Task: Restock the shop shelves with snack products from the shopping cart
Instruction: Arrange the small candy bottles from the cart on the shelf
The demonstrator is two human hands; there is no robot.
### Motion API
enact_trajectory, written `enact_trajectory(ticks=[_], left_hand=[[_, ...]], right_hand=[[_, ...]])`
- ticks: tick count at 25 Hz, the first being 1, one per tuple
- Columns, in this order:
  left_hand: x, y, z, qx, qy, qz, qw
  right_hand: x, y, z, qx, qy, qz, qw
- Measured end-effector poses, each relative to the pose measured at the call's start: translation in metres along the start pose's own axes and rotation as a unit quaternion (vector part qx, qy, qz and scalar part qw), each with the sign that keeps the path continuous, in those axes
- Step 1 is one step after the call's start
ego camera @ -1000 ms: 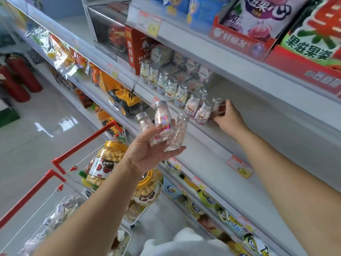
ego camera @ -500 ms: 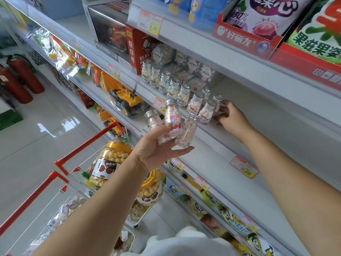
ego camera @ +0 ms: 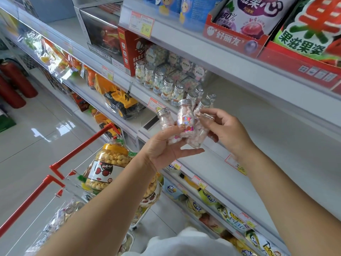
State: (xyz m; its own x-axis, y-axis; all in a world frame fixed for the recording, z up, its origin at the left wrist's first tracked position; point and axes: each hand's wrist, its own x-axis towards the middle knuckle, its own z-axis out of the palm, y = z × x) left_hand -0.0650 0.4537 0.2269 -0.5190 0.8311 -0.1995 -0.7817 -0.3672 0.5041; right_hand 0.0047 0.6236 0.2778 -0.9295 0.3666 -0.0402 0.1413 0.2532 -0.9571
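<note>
My left hand (ego camera: pixel 164 146) holds three small clear candy bottles (ego camera: pixel 184 122) with silver caps, fanned upright in front of the middle shelf (ego camera: pixel 258 145). My right hand (ego camera: pixel 227 130) pinches the cap of the rightmost of these bottles (ego camera: pixel 198 134). Behind them a row of the same candy bottles (ego camera: pixel 166 85) stands on the shelf, running back to the left. The shopping cart (ego camera: pixel 60 169) with red handles is at the lower left, holding large jars of yellow snack balls (ego camera: pixel 105 169).
A red box (ego camera: pixel 131 52) and boxed toys stand left of the bottle row. Snack bags (ego camera: pixel 258 15) fill the top shelf. Yellow toy trucks (ego camera: pixel 120 100) sit lower left; packets line the bottom shelf (ego camera: pixel 230 217). Fire extinguishers (ego camera: pixel 14 82) stand on the floor at far left.
My right hand has left the bottle row on the shelf and come back to the bottles in my left hand, taking the rightmost one by its cap. My left hand rose slightly.
</note>
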Motion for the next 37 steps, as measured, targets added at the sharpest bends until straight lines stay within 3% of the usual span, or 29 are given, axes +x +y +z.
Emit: enact_trajectory(ticks=[6, 13, 17, 19, 20, 23, 25, 30, 34, 37], left_hand=[[0.003, -0.001, 0.003, -0.045, 0.008, 0.034, 0.998], [0.009, -0.005, 0.007, -0.047, -0.013, 0.048, 0.998], [0.004, -0.004, -0.001, -0.074, 0.018, 0.057, 0.995], [0.0, -0.003, -0.008, -0.095, 0.031, 0.069, 0.993], [-0.002, -0.002, -0.011, -0.101, 0.033, 0.074, 0.992], [-0.005, -0.001, -0.016, -0.1, 0.038, 0.077, 0.991], [-0.007, -0.001, -0.017, -0.086, 0.039, 0.071, 0.993], [-0.012, 0.003, -0.021, -0.06, 0.035, 0.062, 0.996], [-0.014, 0.004, -0.027, -0.052, 0.039, 0.063, 0.996], [-0.015, 0.005, -0.031, -0.049, 0.048, 0.058, 0.996]], right_hand=[[-0.006, 0.004, -0.028, 0.099, -0.096, -0.018, 0.99], [-0.007, -0.001, -0.025, 0.125, -0.031, 0.012, 0.992], [-0.004, 0.002, -0.041, 0.144, -0.027, 0.014, 0.989], [0.003, 0.004, -0.057, 0.066, 0.018, -0.012, 0.998], [0.01, 0.004, -0.067, -0.032, 0.044, -0.031, 0.998], [0.033, 0.001, -0.087, -0.323, 0.056, -0.034, 0.944], [0.048, 0.004, -0.087, -0.378, 0.03, -0.024, 0.925], [0.087, 0.012, -0.076, -0.367, 0.021, -0.041, 0.929], [0.113, -0.004, -0.055, -0.182, -0.008, 0.007, 0.983], [0.126, -0.01, -0.044, -0.117, -0.026, 0.044, 0.992]])
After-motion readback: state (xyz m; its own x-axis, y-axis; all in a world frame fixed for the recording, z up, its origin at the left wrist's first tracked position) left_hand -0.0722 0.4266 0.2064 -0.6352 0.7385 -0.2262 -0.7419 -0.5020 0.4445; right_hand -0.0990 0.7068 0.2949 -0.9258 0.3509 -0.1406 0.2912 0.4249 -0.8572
